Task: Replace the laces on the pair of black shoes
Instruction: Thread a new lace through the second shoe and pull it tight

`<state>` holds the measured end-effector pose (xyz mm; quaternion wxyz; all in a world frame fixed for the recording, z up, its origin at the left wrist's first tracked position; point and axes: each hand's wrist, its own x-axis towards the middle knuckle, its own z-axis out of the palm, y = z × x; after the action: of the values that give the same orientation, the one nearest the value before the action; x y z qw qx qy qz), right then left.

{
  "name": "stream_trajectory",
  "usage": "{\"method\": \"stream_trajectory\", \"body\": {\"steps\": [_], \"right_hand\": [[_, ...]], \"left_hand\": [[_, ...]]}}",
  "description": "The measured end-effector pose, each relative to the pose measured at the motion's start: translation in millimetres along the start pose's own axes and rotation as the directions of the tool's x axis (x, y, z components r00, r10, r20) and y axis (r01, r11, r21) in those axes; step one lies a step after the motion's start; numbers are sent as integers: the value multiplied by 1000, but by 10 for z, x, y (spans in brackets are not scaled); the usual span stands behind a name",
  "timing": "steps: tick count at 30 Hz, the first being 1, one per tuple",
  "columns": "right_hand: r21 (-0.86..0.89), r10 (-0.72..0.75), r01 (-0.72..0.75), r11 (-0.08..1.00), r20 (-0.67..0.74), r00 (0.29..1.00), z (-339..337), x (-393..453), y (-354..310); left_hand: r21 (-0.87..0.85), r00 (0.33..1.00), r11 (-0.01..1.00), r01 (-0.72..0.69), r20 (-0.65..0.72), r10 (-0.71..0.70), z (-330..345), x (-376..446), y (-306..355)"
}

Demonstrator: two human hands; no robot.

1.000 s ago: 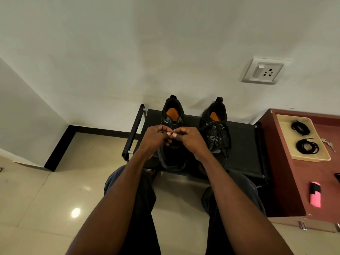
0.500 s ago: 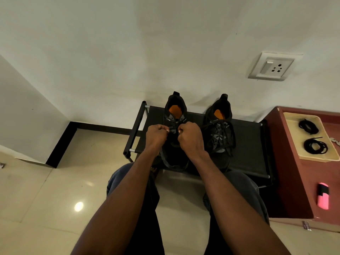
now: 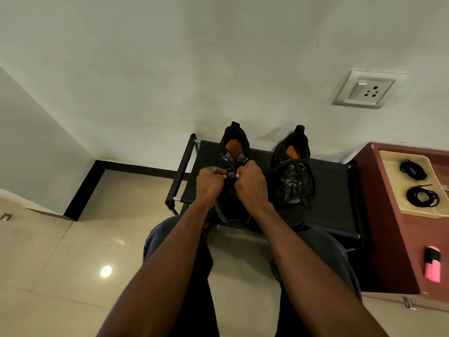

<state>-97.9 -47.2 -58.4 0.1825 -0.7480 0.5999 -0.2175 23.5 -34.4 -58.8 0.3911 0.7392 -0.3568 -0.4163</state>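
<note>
Both hands, left hand (image 3: 209, 182) and right hand (image 3: 250, 184), are pinching the lace (image 3: 220, 212) over the left shoe (image 3: 233, 152) on the rack (image 3: 332, 190); having been touching a second ago, they are now drawing apart, likely pulling lace through the eyelets.

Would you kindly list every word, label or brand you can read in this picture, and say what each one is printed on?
Nothing can be read with certainty.
Left shoe: small white brand marks on both sides of the collar, too small and blurred to read.
Right shoe: faint white marks by the top eyelets, unreadable.
Wall socket: no visible lettering.
Pink object on the red cabinet: no visible text.
</note>
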Motion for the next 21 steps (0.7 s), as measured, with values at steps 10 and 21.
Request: {"method": "stream_trajectory", "body": {"steps": [10, 21], "right_hand": [[71, 163, -164, 984, 25, 986, 71, 75, -34], [463, 215, -380, 801, 370, 904, -55, 219, 231]], "left_hand": [[87, 999, 995, -42, 5, 42, -74, 15, -52], [139, 996, 988, -70, 66, 62, -27, 7, -47]]}}
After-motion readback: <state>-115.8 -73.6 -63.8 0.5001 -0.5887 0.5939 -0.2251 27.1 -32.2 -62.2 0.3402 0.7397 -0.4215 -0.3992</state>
